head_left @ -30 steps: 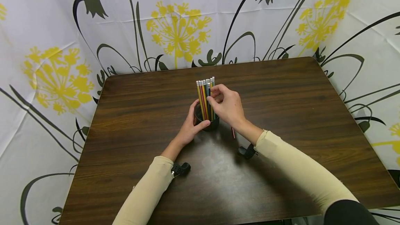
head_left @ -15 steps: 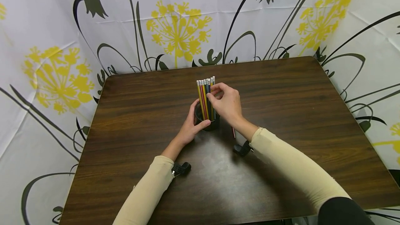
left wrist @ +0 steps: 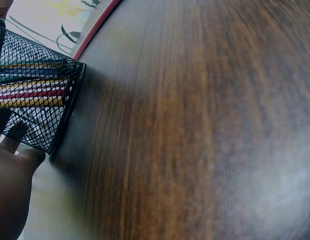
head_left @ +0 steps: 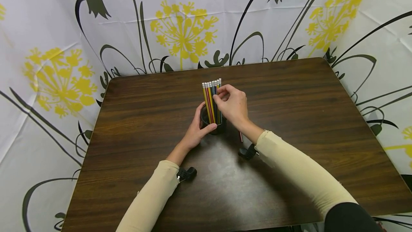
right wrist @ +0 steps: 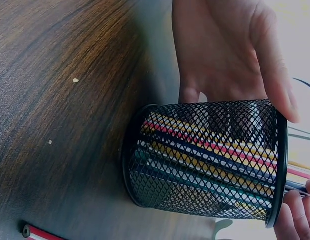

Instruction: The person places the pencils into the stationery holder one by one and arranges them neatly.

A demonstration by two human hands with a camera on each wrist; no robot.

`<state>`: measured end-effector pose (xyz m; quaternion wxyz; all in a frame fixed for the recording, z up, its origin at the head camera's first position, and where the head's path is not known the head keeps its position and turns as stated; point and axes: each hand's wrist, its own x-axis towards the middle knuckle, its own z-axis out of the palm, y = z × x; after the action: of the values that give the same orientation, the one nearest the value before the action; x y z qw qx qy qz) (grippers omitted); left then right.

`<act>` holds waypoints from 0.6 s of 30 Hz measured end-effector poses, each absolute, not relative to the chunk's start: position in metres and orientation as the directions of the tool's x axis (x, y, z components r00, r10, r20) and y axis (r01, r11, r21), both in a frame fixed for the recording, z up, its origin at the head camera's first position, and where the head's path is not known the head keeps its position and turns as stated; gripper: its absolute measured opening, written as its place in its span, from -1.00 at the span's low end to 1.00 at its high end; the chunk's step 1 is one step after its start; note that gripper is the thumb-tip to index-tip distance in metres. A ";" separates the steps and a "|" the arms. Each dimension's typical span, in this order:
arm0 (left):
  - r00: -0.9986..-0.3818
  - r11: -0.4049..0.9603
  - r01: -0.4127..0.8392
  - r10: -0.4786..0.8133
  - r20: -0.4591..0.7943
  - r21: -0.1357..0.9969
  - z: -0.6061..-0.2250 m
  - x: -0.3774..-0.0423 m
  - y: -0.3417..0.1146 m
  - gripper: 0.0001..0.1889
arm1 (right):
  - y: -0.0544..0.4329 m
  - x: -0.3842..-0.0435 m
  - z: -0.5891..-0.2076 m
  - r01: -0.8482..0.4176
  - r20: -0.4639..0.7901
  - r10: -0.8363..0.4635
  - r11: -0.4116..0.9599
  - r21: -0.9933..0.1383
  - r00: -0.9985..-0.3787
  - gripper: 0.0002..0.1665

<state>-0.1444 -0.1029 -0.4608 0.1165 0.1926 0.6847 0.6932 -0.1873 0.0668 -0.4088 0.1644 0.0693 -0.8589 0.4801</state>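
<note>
A black mesh pencil cup [right wrist: 204, 160] stands upright on the table, holding several pencils [head_left: 208, 99] in yellow, red, dark blue and teal, white erasers upward. My left hand [head_left: 195, 128] grips the cup's left side, its thumb near the front rim. At the bundle's right side, my right hand [head_left: 234, 105] pinches a dark pencil between thumb and fingertips; the pencil is mostly hidden behind the fingers. One red-and-white pencil [head_left: 240, 137] lies on the table under my right wrist, partly hidden, and the left wrist view catches a red pencil [left wrist: 95, 30] beyond the cup.
The dark wood-grain table [head_left: 145, 117] reaches around both arms. A white cloth with yellow and dark green flower prints [head_left: 183, 28] hangs behind its far edge. Pale specks [right wrist: 76, 80] lie on the tabletop near the cup.
My right hand has risen slightly, and its wrist and forearm have shifted a little left. The left hand and the cup stay in place.
</note>
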 end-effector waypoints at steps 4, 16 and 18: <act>-0.901 -0.038 0.104 0.420 0.110 0.994 -0.461 -0.144 -0.102 -0.15 | 0.068 -0.188 -0.408 -0.271 0.347 0.042 0.537 -0.799 -0.937 -0.83; -0.900 -0.039 0.096 0.424 0.103 0.995 -0.457 -0.143 -0.102 -0.14 | 0.070 -0.188 -0.408 -0.268 0.342 0.034 0.550 -0.791 -0.939 -0.83; -0.900 -0.042 0.094 0.424 0.103 0.995 -0.458 -0.143 -0.102 -0.14 | 0.072 -0.188 -0.407 -0.274 0.347 0.035 0.544 -0.793 -0.937 -0.85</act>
<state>-0.1431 -0.1018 -0.4577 0.1185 0.1899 0.6818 0.6965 -0.1883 0.0725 -0.4068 0.1633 0.0692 -0.8633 0.4724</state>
